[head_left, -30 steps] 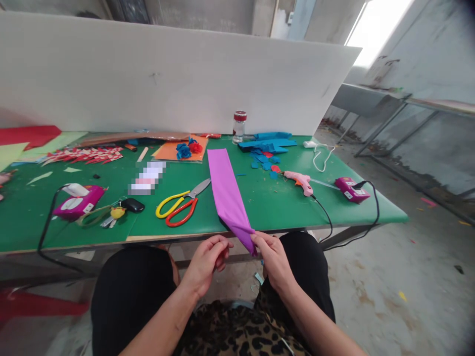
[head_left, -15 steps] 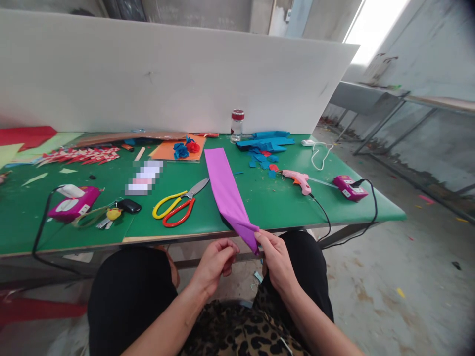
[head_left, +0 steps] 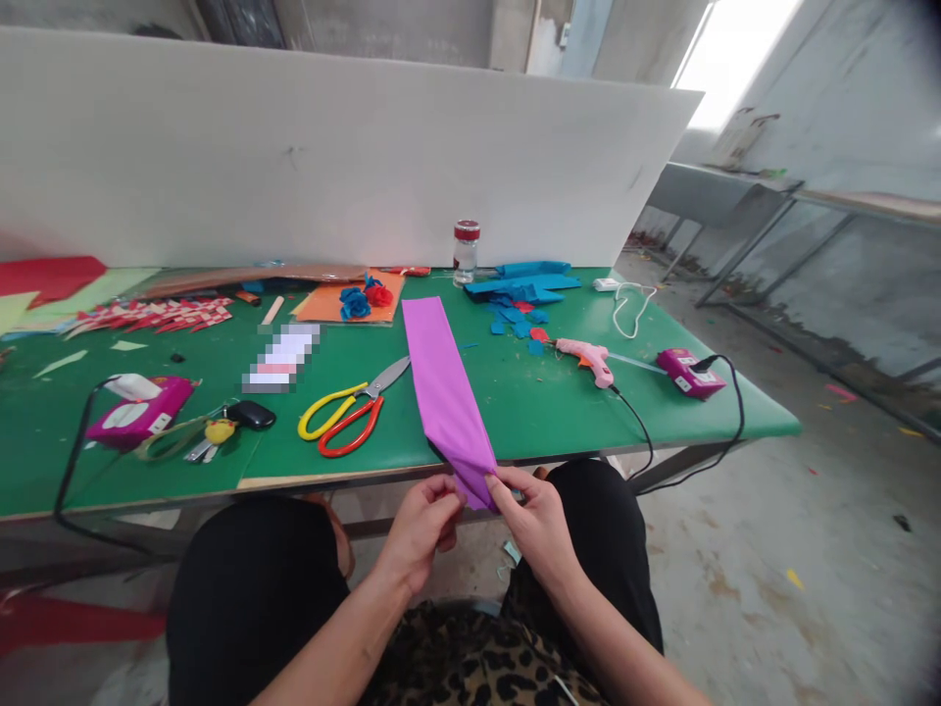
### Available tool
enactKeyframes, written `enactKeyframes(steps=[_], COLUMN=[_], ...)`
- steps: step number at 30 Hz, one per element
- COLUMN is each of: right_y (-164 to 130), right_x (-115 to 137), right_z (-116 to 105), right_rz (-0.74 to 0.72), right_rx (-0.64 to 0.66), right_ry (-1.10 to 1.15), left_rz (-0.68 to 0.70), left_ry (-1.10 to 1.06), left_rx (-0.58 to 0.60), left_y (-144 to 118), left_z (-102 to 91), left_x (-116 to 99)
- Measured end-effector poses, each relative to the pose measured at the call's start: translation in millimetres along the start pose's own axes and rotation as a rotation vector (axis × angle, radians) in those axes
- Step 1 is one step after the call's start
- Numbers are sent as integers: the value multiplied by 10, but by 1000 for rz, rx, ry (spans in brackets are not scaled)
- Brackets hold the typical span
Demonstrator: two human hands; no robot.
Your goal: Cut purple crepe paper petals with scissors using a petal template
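Observation:
A long strip of purple crepe paper (head_left: 450, 378) lies across the green table (head_left: 548, 412), its near end hanging over the front edge. My right hand (head_left: 533, 515) pinches the right corner of that near end between thumb and fingers. At the left corner, my left hand (head_left: 426, 525) is closed with thumb against fingers, gripping the paper's edge. The near end is creased between the two hands. To the left of the strip are scissors (head_left: 349, 417) with one yellow and one red handle, blades partly apart, their tip close to the paper.
A pink glue gun (head_left: 588, 358) with a cord lies right, near a purple power box (head_left: 689, 373). Blue paper pieces (head_left: 519, 289) and a red-lidded jar (head_left: 466, 253) sit behind. Paper flowers (head_left: 366, 297), keys (head_left: 221, 431) and another purple box (head_left: 143, 412) are left.
My right hand has drawn the purple paper's near end left and slightly down. My left hand, apart from the paper before, now grips its left corner. The view has shifted slightly.

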State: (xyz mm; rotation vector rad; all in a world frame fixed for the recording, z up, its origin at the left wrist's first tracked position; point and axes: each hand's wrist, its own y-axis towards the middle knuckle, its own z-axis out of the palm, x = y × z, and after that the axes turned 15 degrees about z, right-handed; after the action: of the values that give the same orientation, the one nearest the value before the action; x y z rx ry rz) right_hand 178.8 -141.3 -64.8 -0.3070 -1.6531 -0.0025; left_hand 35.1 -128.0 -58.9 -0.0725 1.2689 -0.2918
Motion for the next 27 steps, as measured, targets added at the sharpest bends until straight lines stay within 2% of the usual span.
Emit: enactKeyframes(steps=[2,7,9,11,12,13,16,18,24,27], right_y=[-19,-71,-62,-42,-34,-31,-55,-83,-96,-62], right_x=[13,21,-33,-115,-156,-191,-228,-195,-52,-63], right_z=[-4,-71,-107,-124,-122,-112,-46,7,71,73], right_rz=[-11,-80,-35,60,121,188,394,476,584,631], right_rx=[-33,7,-63,-138,-136,-102,114,211,301,312], right_ry=[21,58,112,197,254,323,515,569,686,702], left_rz=[0,31,48,52,47,41,17,18,2,25], left_ry=[0,-32,-30,-16,-5,5,25,22,-81,-56], left_rx=[-7,-39,-69,-72,-65,-58,-37,-27,-32,-41], left_y=[-25,-39,-32,-32,-37,-45,-73,-84,-66,-61], left_z=[-39,-155,-200,-238,-252,-261,-261,-245,-190,-168], left_x=[-4,-73,-89,-80,-67,-51,-10,-7,-111,-150])
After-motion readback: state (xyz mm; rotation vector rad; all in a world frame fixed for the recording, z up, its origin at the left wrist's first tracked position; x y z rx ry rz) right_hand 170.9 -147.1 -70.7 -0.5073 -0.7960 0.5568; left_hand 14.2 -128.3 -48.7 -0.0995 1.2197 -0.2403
